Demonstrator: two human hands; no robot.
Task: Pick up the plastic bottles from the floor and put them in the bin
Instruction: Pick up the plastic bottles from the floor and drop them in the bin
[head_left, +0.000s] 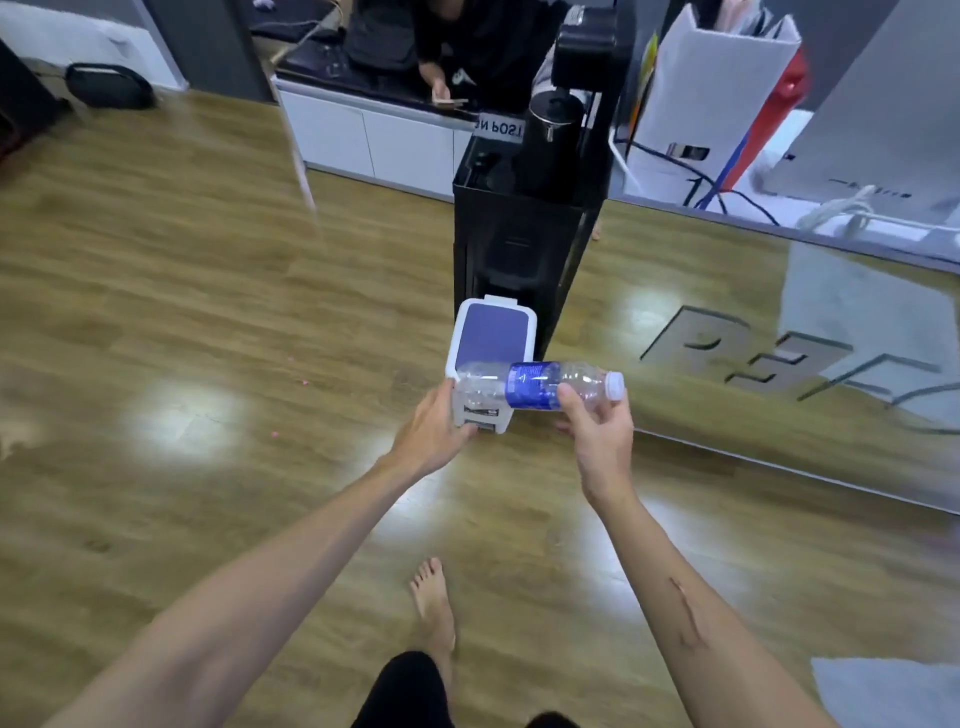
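- right hand grips the plastic bottle sideways near its capped neck
- left hand open at the bottle's base, perhaps touching
- bin just beyond both, lid closed

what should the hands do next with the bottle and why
Probably open the lid with the left hand, which already reaches to the front of the bin. The bin's lid looks closed, and the right hand holds the bottle sideways just above it, so it cannot drop in yet.

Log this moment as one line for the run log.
right hand: holds plastic bottle near cap, sideways | left hand: reaching at bin | bin lid: closed
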